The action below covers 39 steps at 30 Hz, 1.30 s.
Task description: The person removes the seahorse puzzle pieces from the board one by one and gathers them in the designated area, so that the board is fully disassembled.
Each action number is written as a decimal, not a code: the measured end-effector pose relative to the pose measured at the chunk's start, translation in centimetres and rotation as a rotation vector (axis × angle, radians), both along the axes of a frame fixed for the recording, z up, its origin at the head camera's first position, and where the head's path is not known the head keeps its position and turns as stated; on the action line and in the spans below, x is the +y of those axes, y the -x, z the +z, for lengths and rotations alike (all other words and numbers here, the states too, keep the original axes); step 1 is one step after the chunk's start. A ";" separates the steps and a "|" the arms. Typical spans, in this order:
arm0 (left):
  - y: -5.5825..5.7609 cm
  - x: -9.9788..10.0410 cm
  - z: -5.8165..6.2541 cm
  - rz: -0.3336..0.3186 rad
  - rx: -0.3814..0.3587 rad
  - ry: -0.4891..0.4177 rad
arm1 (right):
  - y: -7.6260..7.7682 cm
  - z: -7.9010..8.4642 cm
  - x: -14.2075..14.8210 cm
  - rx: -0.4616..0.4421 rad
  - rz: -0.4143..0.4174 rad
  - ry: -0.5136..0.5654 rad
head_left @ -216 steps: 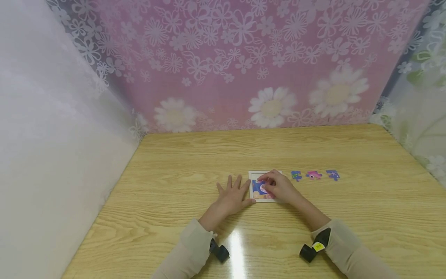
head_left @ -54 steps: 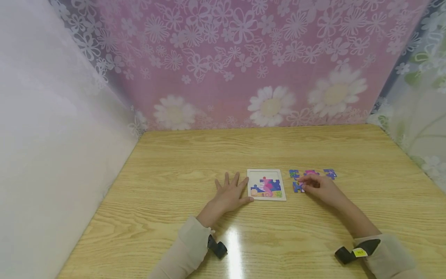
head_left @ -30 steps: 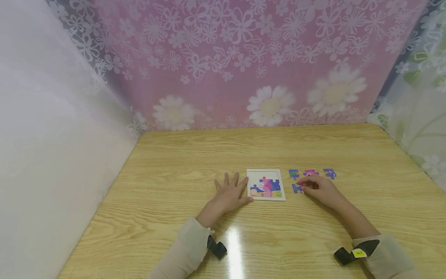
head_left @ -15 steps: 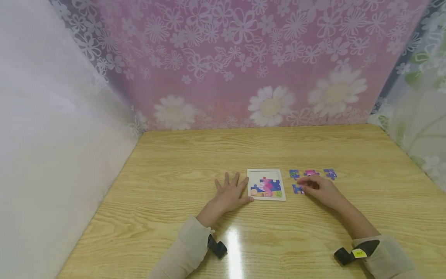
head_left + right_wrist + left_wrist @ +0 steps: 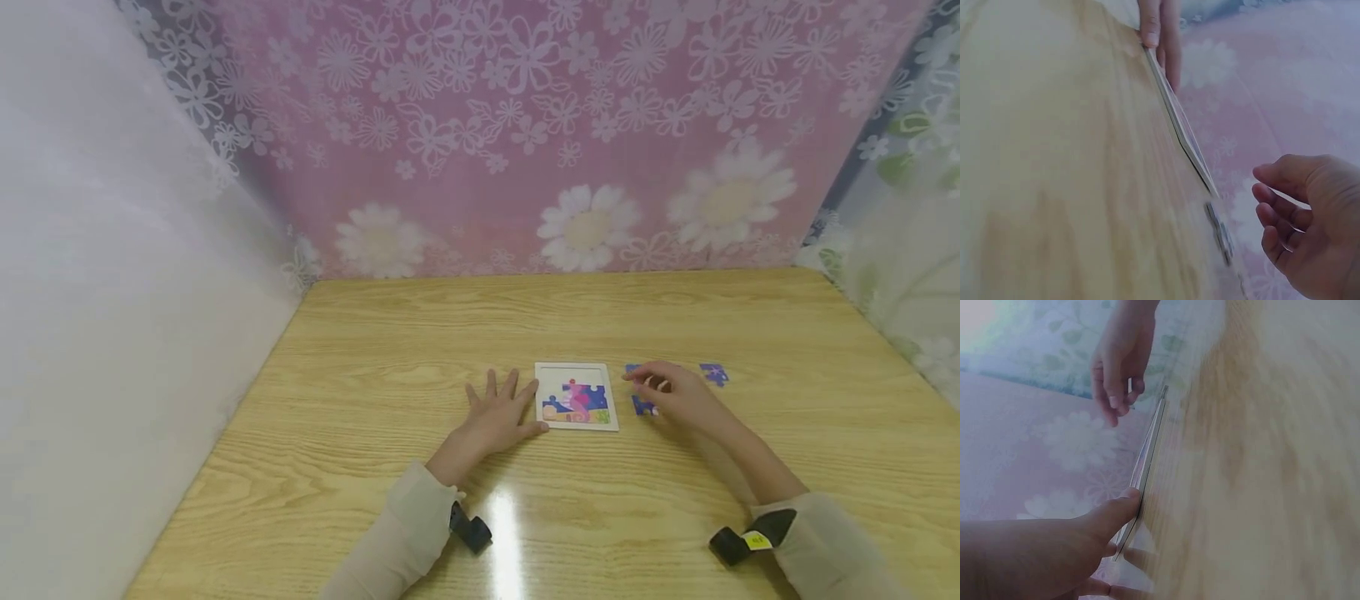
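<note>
Roughly half the puzzle [image 5: 581, 403] looks filled, in its tray [image 5: 555, 377] just right of lower centre; at least three pieces [image 5: 714, 374] are left farther right. The right hand's [image 5: 677, 397] grip hangs loosely curled, empty; the left hand [image 5: 495, 423] lies spread against the tray.

Three cameras, one high, two low
Head: wide, forward and down over table [image 5: 375, 358]; wrists: close, skewed, table-level; left looks past left hand [image 5: 1079, 547] to right hand [image 5: 1120, 359], right the reverse; both share the puzzle frame [image 5: 1152, 440], edge-on

Beige sleeves [image 5: 397, 535] bear black cameras [image 5: 727, 547], one with a yellow label [image 5: 758, 541].
</note>
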<state>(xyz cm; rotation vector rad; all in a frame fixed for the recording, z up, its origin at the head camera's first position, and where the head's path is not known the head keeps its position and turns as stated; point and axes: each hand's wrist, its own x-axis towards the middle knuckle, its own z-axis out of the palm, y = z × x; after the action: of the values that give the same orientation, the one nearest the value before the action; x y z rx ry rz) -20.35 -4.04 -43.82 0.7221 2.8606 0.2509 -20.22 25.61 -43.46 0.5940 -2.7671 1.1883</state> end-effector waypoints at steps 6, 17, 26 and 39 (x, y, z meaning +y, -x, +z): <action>0.2 0.2 -0.1 0.001 -0.009 -0.007 | 0.7 1.2 -2.6 -0.044 0.040 -0.019; 0.3 0.6 -0.1 -0.005 -0.017 0.023 | 2.2 0.1 -5.6 -0.070 0.018 -0.021; 0.3 0.6 0.0 -0.005 -0.017 0.015 | 2.4 -1.5 -6.0 -0.092 -0.017 0.027; 0.2 0.2 -0.1 0.008 -0.007 0.032 | 2.7 -2.2 -6.7 -0.021 -0.020 -0.044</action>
<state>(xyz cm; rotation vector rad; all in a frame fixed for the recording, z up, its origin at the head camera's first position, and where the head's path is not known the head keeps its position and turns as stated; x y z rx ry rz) -20.56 -3.88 -43.94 0.7028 2.8547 0.2078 -22.91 18.88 -45.68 0.5596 -2.8164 1.1394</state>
